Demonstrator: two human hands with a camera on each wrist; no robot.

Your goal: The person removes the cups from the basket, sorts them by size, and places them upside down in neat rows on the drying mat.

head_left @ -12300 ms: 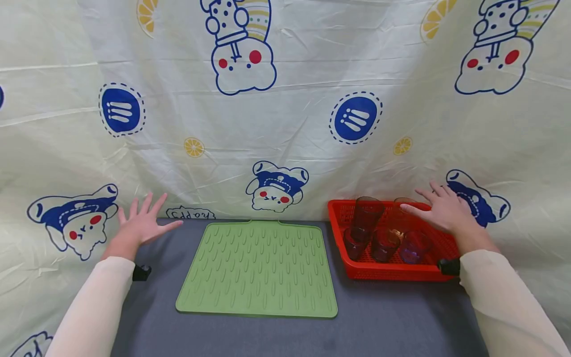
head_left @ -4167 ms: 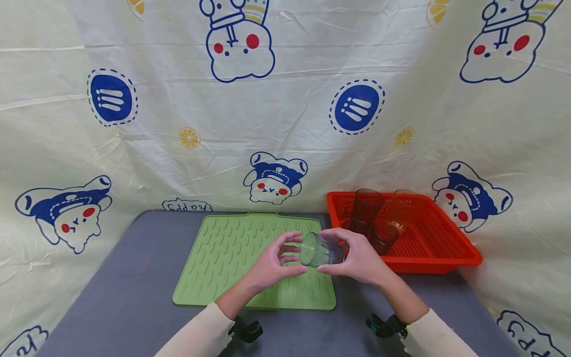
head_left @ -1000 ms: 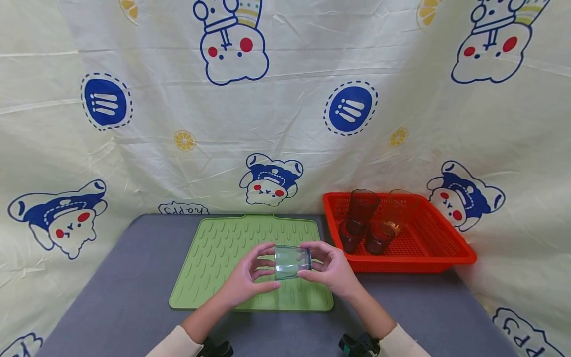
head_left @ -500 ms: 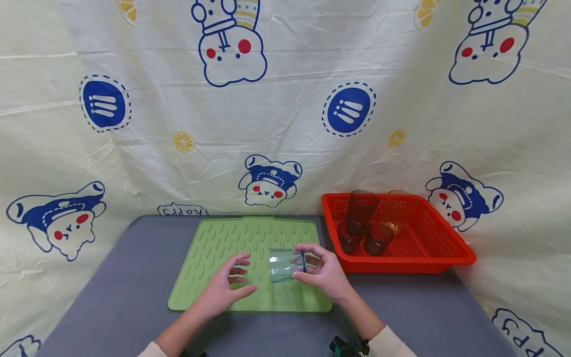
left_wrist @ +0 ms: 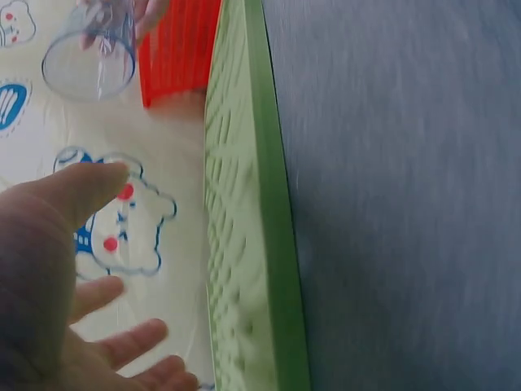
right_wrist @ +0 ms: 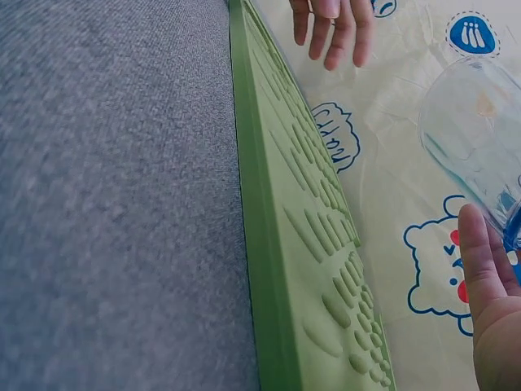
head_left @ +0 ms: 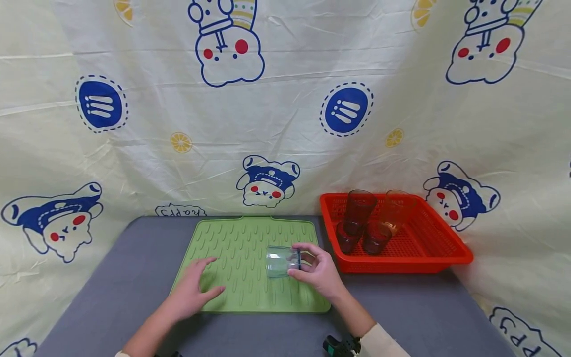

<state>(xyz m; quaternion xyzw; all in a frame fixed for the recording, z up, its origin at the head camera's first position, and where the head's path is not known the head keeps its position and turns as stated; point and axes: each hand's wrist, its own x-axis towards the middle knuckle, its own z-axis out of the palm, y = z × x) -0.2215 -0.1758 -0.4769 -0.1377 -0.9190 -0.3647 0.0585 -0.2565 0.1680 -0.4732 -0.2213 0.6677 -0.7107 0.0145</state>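
Note:
A clear drinking glass (head_left: 277, 262) lies sideways in the air over the green drying mat (head_left: 241, 297), its mouth facing left. My right hand (head_left: 322, 273) grips it by the base end, thumb in front and fingers behind. The right wrist view shows the same glass (right_wrist: 464, 130) above the right thumb (right_wrist: 479, 252). My left hand (head_left: 189, 290) is spread with nothing in it, over the left edge of the mat, well apart from the glass. In the left wrist view, its fingers (left_wrist: 134, 342) are loosely extended.
A red plastic basket (head_left: 428, 267) stands right of the mat, with two tall glasses, one of them a dark tumbler (head_left: 360, 206), and two short glasses, such as a short glass (head_left: 376, 240), at its left side. A patterned cloth (head_left: 285, 124) hangs behind the grey table (head_left: 401, 307).
Since a second ago, my left hand has let go of the glass's mouth end and moved left. Earlier, the glass came out of the basket; my right hand still holds it.

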